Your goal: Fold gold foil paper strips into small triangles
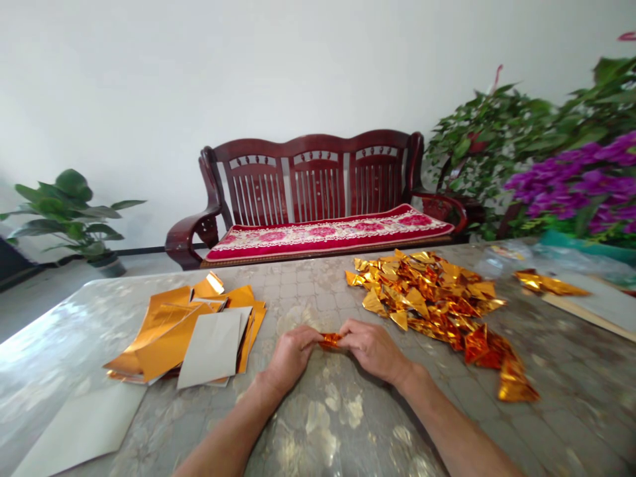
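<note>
Left hand (293, 358): bare, no ring or glove showing
Right hand (372, 351): bare, no ring or glove showing
Left forearm (223, 440): bare, unsleeved
Right forearm (460, 424): bare, unsleeved

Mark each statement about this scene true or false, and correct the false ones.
1. The left hand and right hand both hold a foil piece. True.
2. The folded foil pile lies left of the hands. False: it lies to their right.
3. The bench has a blue cushion. False: the cushion is red with a pale pattern.
4. Purple flowers stand right of the bench. True.
</note>
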Tool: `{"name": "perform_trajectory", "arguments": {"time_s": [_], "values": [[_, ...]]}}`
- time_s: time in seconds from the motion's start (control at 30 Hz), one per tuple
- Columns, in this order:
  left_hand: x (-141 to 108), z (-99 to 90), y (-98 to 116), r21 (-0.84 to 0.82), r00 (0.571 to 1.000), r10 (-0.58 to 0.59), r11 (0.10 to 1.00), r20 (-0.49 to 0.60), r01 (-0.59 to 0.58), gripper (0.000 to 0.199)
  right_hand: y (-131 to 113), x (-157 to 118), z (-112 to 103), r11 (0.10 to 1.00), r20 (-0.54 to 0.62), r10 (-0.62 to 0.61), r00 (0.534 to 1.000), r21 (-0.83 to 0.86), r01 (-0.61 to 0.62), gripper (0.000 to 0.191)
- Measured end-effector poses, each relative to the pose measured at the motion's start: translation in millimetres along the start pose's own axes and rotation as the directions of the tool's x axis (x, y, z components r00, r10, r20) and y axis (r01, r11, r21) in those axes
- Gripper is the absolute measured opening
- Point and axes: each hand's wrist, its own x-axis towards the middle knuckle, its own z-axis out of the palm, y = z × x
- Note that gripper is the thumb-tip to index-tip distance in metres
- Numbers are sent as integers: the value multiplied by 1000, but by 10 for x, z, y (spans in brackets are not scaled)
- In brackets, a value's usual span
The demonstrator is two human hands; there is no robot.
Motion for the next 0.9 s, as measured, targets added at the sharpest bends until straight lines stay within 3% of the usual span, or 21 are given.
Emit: {"name": "perform_trajectory", "arguments": {"time_s": [0.23,0.47,0.77,0.9], "values": [[42,67,106,13,986,-128,991,-110,131,27,32,-18,41,989,-112,-10,994,-147,-6,30],[82,131,147,-81,922,-345,938,-174,336,21,-68,-8,32,997,-78,75,994,-26,-77,28],[53,216,53,-165,920,-343,935,-191,314,18,-114,45,172,954,-170,292,941,128,-273,21],[61,232,36,-187,913,-357,928,-199,323,20,-155,52,211,939,-207,332,920,162,-303,15]]}}
